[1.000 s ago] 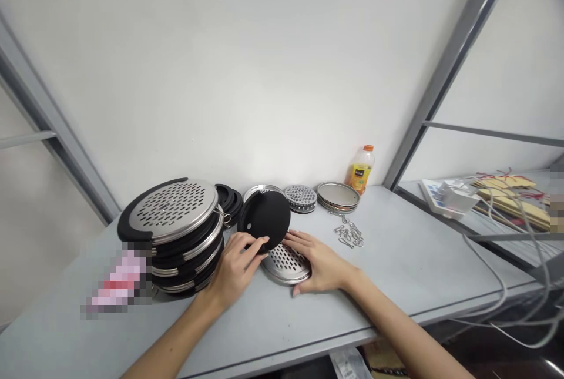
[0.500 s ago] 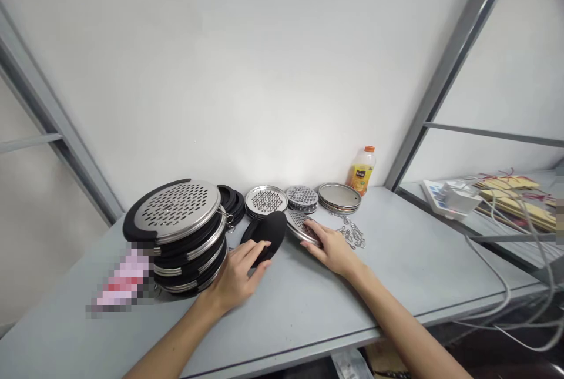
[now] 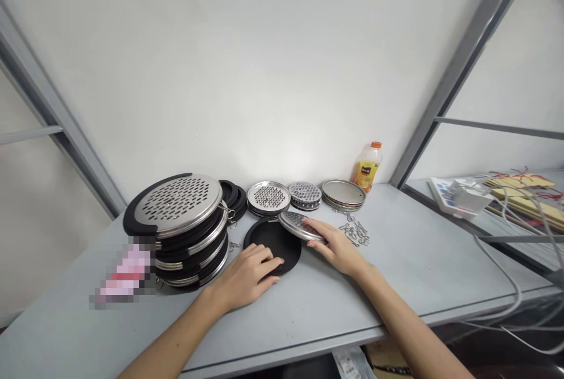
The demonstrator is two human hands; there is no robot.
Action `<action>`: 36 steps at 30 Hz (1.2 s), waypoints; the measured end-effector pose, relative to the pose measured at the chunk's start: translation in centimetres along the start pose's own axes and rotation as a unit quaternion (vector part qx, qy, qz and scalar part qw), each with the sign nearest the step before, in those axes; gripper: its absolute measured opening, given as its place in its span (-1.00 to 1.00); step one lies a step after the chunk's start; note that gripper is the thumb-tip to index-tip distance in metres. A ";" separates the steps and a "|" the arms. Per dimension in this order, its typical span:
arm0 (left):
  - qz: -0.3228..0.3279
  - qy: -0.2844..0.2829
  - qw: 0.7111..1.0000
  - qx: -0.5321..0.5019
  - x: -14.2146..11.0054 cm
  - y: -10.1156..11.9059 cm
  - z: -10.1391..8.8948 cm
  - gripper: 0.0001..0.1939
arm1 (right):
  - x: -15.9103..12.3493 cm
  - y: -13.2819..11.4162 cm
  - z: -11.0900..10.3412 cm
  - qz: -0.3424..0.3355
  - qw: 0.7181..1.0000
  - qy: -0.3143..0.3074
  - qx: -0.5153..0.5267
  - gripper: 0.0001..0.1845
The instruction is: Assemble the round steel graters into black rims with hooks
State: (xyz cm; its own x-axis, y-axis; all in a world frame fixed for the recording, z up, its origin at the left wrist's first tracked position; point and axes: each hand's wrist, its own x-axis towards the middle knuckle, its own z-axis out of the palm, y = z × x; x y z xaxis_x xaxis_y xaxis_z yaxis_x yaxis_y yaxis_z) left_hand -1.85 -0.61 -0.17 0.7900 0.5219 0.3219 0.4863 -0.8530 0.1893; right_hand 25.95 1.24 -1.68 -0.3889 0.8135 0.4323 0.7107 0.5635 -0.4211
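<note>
On the grey table, a round black disc (image 3: 282, 245) with a raised rim lies flat. My left hand (image 3: 249, 276) is at its near left edge, fingers curled over the top and thumb by the rim. A round perforated metal grater plate (image 3: 294, 221) tilts over the disc's far right edge. My right hand (image 3: 337, 247) grips that plate by its right side, fingers on top and thumb at the near edge. To the left stands a tall stack of assembled graters (image 3: 180, 205), metal plates with black rims and small clips hanging from them.
Along the wall are black rings (image 3: 233, 200), coarse grater plates (image 3: 268, 195), finer grater plates (image 3: 305, 192) and a stack of metal rings or lids (image 3: 343, 192). Small metal clips (image 3: 356, 232) lie in a loose pile. A juice bottle (image 3: 368, 170) stands behind; cables (image 3: 513, 285) hang at right.
The black disc has gone from tilted up in my left hand to flat on the table. My right hand has brought the grater plate slightly over the disc's edge.
</note>
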 end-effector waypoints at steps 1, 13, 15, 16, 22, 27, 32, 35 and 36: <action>-0.009 0.005 1.000 -0.004 0.0 -0.1 0.0 -0.72 | 0.0 -0.1 0.1 -0.013 1.000 -0.008 -0.006 -0.44; -0.170 0.016 0.985 -0.026 -0.4 -1.3 1.5 -0.08 | 0.3 -1.5 0.5 -0.097 0.991 -0.088 -0.037 -0.27; -0.171 0.000 0.985 -0.021 -0.5 -1.3 1.6 -0.12 | 0.3 -1.8 0.3 -0.099 0.990 -0.097 -0.032 -0.31; -0.167 -0.006 0.986 -0.019 -0.5 -1.2 1.6 -0.14 | 0.3 -1.9 0.2 -0.101 0.989 -0.101 -0.027 -0.34; -0.131 -0.017 0.991 -0.018 -0.7 -1.1 1.1 -0.25 | 0.1 -1.4 1.0 -0.075 0.993 -0.086 0.011 -0.46; -0.140 -0.007 0.990 -0.028 -0.7 -1.1 1.2 -0.28 | 0.3 0.2 2.4 0.067 0.997 0.039 -0.021 -0.48; -0.154 0.002 0.987 -0.051 -0.7 -1.1 1.3 -0.28 | 0.4 0.5 2.8 0.089 0.996 0.016 0.007 -0.52; -0.147 0.000 0.987 -0.069 -0.7 -1.1 1.0 -0.31 | 0.4 0.2 2.8 0.074 0.997 0.017 0.023 -0.53; -0.143 0.000 0.987 -0.074 -0.8 -1.1 1.0 -0.31 | 0.4 0.1 2.8 0.071 0.997 0.017 0.027 -0.54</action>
State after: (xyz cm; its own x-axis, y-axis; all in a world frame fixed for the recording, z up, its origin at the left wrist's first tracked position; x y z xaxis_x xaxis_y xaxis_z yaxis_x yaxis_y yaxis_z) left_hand -2.63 -0.06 -1.50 0.6279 0.7416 0.2362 0.6296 -0.6623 0.4060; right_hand 24.18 2.04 -3.78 -0.2663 0.8809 0.3913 0.7248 0.4506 -0.5211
